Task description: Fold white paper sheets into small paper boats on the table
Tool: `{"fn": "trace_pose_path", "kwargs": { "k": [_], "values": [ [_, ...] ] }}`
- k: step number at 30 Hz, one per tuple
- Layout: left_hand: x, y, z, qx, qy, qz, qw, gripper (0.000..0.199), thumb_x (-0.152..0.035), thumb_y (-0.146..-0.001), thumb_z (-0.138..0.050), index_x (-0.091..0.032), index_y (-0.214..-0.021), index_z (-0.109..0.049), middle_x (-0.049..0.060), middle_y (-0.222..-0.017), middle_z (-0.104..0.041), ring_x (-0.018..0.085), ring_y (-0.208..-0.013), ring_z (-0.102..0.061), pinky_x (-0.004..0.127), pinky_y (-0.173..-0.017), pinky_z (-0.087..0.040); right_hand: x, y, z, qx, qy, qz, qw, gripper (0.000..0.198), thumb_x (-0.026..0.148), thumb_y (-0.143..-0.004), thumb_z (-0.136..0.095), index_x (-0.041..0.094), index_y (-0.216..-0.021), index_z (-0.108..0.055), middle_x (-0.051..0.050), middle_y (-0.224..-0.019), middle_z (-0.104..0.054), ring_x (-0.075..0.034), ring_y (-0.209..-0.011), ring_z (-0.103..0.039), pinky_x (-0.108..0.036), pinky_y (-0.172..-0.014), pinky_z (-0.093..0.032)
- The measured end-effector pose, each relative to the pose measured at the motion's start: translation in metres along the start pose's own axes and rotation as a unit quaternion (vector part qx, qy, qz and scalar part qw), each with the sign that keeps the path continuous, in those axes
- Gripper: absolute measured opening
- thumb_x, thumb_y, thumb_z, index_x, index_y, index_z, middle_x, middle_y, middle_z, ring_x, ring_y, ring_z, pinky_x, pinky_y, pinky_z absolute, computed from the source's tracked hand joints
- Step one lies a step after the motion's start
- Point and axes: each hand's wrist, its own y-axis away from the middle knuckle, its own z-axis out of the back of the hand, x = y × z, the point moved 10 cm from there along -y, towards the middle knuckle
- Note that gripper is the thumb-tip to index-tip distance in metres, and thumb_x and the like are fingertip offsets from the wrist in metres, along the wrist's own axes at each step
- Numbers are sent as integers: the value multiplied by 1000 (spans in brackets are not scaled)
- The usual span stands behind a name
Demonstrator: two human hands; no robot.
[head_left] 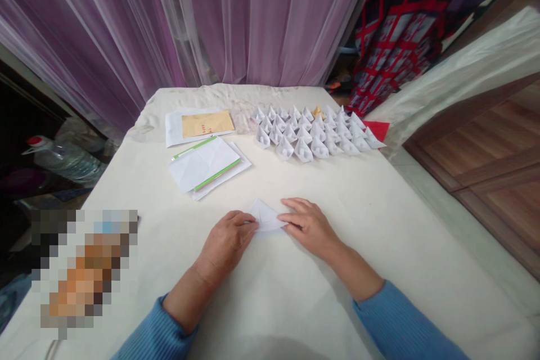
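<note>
Two hands on a folded sheet of white paper

A folded white paper [265, 217], triangular with a point toward the far edge, lies on the cloth-covered tabletop [422, 247], well in from its left and right edges. The left hand [228, 237] pinches the paper's left corner between thumb and fingers. The right hand [310, 226] has thumb and forefinger at the right corner, its other fingers loosely extended; whether it grips or only presses, I cannot tell. Both arms wear blue ribbed sleeves [405, 323].

Toward the far right corner stand rows of boat-like white paper shapes [302, 150], with one gold shape [318, 112] in the back row. A red sheet [379, 129] lies beside them, near the right edge. Toward the far left corner are a green-edged stack of papers [205, 164] and, behind it, a tan envelope [206, 123] on white paper. Past the far edge hangs a purple curtain [270, 17].
</note>
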Motion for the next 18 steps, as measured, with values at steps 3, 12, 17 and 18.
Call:
{"fn": "trace_pose_path", "kwargs": {
  "k": [3, 12, 17, 18],
  "values": [
    [0, 1, 3, -10, 4, 6, 1000, 30, -25, -98, -43, -21, -99, -73, 7, -98, -72, 18, -90, -65, 33, -82, -57, 1, -8, 0, 19, 9, 3, 1000, 14, 23, -82, -70, 33, -88, -77, -4, -121, -67, -26, -115, -57, -45, -93, -47],
    [24, 16, 16, -44, -23, 81, 995, 24, -29, -95, -50, -18, -86, -70, 7, -91, -71, 21, -85, -62, 38, -79, -53, -11, -7, -2, -24, 1, -48, 999, 11, 29, -84, -66, 31, -79, -75, -1, -125, -66, -32, -129, -46, -55, -100, -37],
    [33, 19, 15, -51, -20, 108, 993, 19, -29, -93, -54, -19, -84, -67, 7, -93, -70, 22, -87, -61, 38, -80, -51, -11, -7, -2, -30, -3, -58, 998, 15, 30, -85, -63, 26, -72, -70, -2, -125, -66, -31, -129, -46, -53, -101, -35],
    [34, 19, 15, -49, -21, 113, 992, 18, -29, -92, -54, -19, -83, -66, 7, -93, -69, 22, -87, -61, 39, -81, -50, -11, -7, -3, -30, -1, -63, 998, 17, 30, -85, -63, 25, -70, -67, -2, -125, -66, -31, -130, -46, -54, -101, -35]
  ]
}}
